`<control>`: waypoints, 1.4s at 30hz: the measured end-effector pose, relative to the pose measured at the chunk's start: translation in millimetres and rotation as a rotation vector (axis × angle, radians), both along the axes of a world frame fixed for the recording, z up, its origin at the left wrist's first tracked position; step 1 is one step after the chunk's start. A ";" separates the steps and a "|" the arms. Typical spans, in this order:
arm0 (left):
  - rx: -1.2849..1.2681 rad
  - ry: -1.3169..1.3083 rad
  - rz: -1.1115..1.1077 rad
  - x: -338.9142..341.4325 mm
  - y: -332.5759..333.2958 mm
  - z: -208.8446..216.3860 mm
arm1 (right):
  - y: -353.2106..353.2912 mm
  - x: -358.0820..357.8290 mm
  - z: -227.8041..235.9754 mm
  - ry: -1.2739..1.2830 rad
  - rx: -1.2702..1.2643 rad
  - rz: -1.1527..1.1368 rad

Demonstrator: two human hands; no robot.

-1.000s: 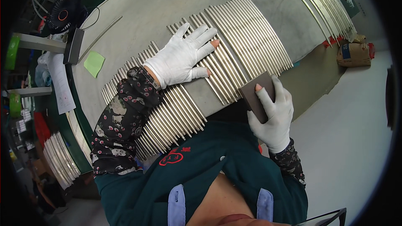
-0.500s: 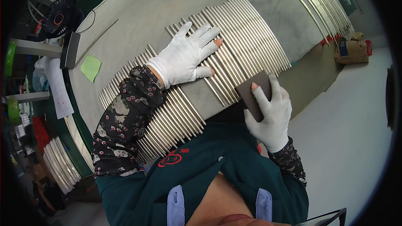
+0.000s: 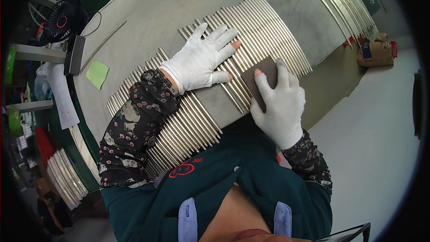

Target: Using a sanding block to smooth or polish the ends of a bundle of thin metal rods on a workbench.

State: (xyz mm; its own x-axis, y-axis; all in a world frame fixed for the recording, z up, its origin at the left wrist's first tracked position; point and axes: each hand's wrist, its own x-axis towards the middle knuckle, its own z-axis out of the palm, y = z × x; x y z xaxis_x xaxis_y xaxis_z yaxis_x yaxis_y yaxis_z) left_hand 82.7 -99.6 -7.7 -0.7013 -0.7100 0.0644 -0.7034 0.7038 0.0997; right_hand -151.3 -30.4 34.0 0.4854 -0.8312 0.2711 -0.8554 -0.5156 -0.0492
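My left hand (image 3: 201, 60), in a white glove with some fingertips bare, lies flat with fingers spread on a row of thin metal rods (image 3: 268, 33). In my right hand (image 3: 280, 107), gloved the same way, is a dark brown rectangular sanding block (image 3: 260, 78). The block rests over the near ends of the rods, with fingers on top and the thumb at its near side. A second row of metal rods (image 3: 190, 123) lies to the left, partly hidden under my left forearm.
A single rod (image 3: 103, 47) and a green paper note (image 3: 97, 74) lie on the grey tabletop (image 3: 148, 22) at left. Beyond them stands a black fan (image 3: 64, 18). More bundled rods (image 3: 347, 11) sit at the far right, near a brown package (image 3: 376, 54).
My right hand and the sanding block have moved left and away from me, further onto the rods. My left hand has shifted very slightly to the right.
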 end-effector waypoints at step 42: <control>0.022 -0.060 0.042 15.4 21.9 1.6 | 31.8 -20.1 -6.2 -0.149 0.072 0.016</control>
